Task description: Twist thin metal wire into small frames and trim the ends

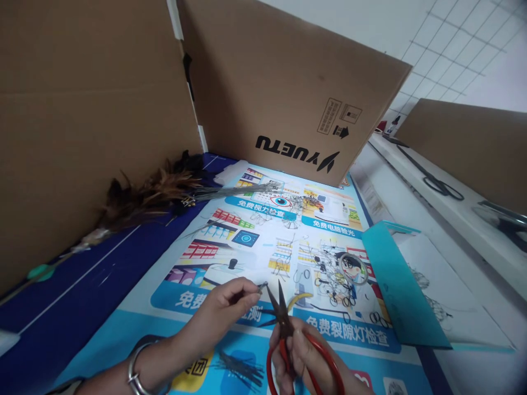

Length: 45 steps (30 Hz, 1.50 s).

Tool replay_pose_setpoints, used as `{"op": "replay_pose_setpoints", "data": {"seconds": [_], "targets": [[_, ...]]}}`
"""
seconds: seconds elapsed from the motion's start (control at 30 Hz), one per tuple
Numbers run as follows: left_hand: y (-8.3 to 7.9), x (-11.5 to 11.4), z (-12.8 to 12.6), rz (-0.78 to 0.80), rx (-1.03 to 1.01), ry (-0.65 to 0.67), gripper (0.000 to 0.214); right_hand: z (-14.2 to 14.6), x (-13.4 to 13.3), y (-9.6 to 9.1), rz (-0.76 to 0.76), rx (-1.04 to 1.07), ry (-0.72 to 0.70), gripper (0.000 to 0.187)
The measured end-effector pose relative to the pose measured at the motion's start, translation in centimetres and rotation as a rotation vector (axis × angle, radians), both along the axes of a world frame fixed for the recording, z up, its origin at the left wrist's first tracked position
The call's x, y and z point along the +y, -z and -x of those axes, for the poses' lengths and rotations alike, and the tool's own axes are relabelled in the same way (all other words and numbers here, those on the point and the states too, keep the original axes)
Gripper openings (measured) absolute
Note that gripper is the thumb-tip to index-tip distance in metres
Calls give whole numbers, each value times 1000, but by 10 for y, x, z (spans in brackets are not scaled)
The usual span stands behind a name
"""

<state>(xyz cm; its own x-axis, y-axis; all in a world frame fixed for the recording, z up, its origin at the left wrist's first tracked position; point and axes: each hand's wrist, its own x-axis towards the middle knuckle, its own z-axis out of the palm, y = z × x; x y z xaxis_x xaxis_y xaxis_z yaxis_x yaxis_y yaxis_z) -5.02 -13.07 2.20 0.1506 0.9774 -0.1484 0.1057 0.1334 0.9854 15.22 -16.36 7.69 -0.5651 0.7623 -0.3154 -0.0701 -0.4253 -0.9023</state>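
Observation:
My left hand (226, 307) is closed in a pinch, and a small dark tip (263, 285), too small to name, sticks out between thumb and forefinger. In my right hand (308, 356) is a pair of red-handled scissors (283, 315). Their dark blades point up and stand slightly apart, close beside the left fingertips. Thin dark points jut out left of the blades; their kind I cannot tell. Just right of the scissors lies a curved yellow piece (300, 298). A bunch of dark thin wires (241, 368) lies below the left hand.
Loops of thin wire and black bits (335, 280) cover the printed sheet's right side, near a clear ring (354, 269). Grey wires (239, 191) and brown feathers (156, 189) lie at the back left. Cardboard panels (288, 82) stand behind. A teal folder (401, 285) is at right.

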Motion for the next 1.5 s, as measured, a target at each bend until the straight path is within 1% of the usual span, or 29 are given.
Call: {"op": "replay_pose_setpoints", "data": {"seconds": [0.1, 0.17, 0.23, 0.33, 0.4, 0.43, 0.57, 0.63, 0.73, 0.8, 1.0, 1.1, 1.33, 1.5], "targets": [[-2, 0, 1, -103, 96, 37, 16, -3, -3, 3, 54, 20, 33, 49], [-3, -1, 1, -124, 128, 80, 16, -4, -6, 6, 95, 39, 70, 47], [-4, -1, 1, -104, 123, 100, 17, -3, -6, 11, 109, 37, 93, 46], [-3, -2, 0, -33, 59, 82, 18, -3, -3, 20, 93, 17, 54, 45], [-2, -3, -1, 17, 4, 75, 18, -4, 0, 24, 37, -6, 15, 43], [-1, -4, -1, 36, -19, 79, 18, -5, 2, 25, -11, -39, 17, 40], [2, -8, -7, 79, -72, 137, 19, -3, 8, 23, -253, -270, 130, 29], [2, -11, -11, 85, -74, 166, 19, 2, 11, 24, -295, -307, 194, 31], [0, -16, -16, 87, -55, 204, 19, 10, 15, 27, -271, -259, 287, 37], [-2, -18, -18, 87, -43, 225, 19, 15, 15, 27, -246, -210, 323, 39], [-5, -19, -17, 97, -54, 225, 22, 26, 12, 21, -209, -144, 372, 33], [-5, -21, -17, 113, -78, 220, 21, 28, 12, 21, -192, -97, 387, 31], [-5, -22, -18, 158, -182, 193, 22, 26, 11, 32, -200, -16, 383, 30], [-5, -22, -19, 172, -211, 188, 22, 26, 10, 33, -192, 15, 404, 30]]}}
